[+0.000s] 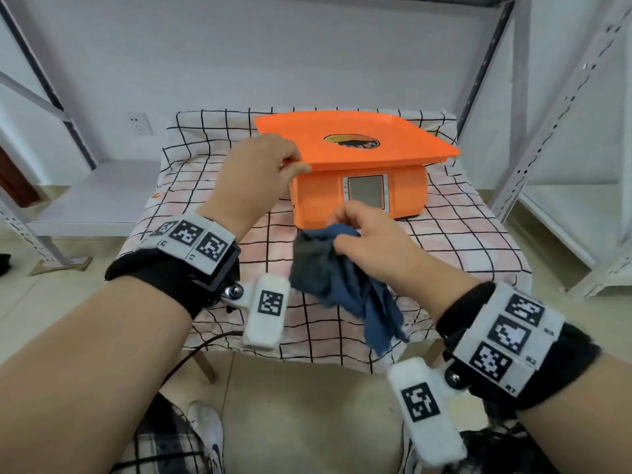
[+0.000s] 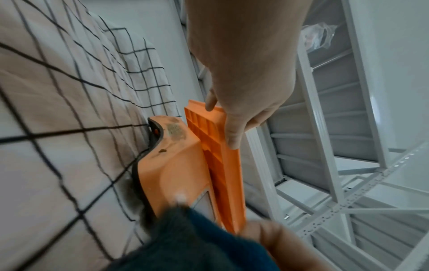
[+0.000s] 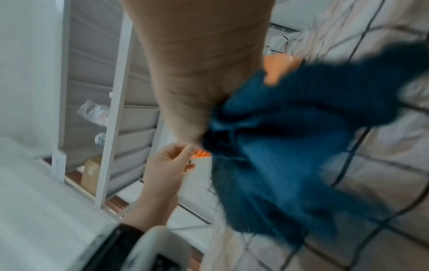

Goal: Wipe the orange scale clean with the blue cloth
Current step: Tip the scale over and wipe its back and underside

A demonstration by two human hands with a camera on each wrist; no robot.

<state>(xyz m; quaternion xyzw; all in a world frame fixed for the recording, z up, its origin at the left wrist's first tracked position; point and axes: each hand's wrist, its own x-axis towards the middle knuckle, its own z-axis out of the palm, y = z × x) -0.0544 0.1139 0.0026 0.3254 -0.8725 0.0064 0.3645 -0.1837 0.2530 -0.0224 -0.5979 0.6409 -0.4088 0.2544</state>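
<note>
Nearest the person, the right hand is bunched around the blue cloth, fingers curled into its upper folds while the rest of the cloth hangs down below and to the left of the hand, over the near part of the checked sheet that covers the tabletop. In the right wrist view the cloth is a blurred dark blue mass at the fingers. Just past the knuckles of this hand stands the body of the scale, with its grey display facing the person; whether the cloth touches the body cannot be told.

Further out and to the left, the left hand grips the near left corner of the scale's flat orange tray, thumb under the rim and fingers on top. The left wrist view shows this clamp from the side, the hand pinching the tray's edge, with brownish smudges on the side of the scale below it. A dark oval sticker sits at the tray's middle, right of that hand.

Beyond both hands, white metal shelving stands against the wall.
</note>
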